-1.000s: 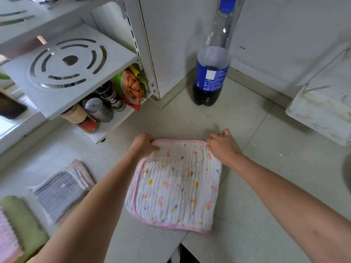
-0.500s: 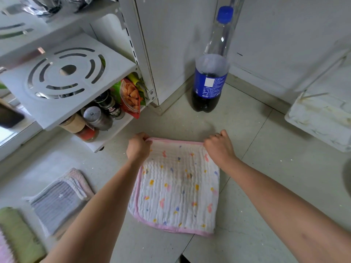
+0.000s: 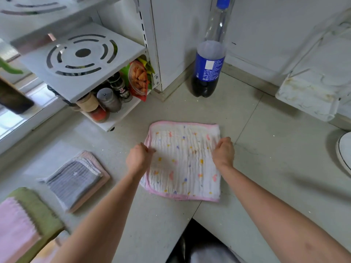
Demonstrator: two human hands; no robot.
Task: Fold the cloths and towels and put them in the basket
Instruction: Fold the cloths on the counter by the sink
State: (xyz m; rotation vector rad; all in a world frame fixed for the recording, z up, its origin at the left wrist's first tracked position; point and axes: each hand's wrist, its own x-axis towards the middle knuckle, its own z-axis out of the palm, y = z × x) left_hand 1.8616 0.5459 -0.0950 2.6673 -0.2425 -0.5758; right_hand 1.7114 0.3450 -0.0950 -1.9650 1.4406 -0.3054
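Observation:
A white cloth [image 3: 186,160] with pink trim and small coloured prints lies folded flat on the pale counter [image 3: 266,149]. My left hand [image 3: 139,158] is at its left edge, about halfway along, with fingers curled onto the trim. At the right edge, also about halfway along, my right hand [image 3: 223,154] has its fingers curled on the fabric. A folded grey cloth [image 3: 72,179] lies on a pink one to the left. Green towel [image 3: 41,211] and pink towel [image 3: 15,226] sit at the lower left. No basket is in view.
A cola bottle [image 3: 208,69] stands just beyond the cloth by the wall. A white shelf rack [image 3: 79,59] with spice jars [image 3: 108,99] and snack packets is at the back left. A white foam box [image 3: 311,92] and a white round rim [image 3: 344,152] sit to the right.
Both hands have left the cloth's far corners and moved back toward me to the middle of its side edges. The cloth stays flat.

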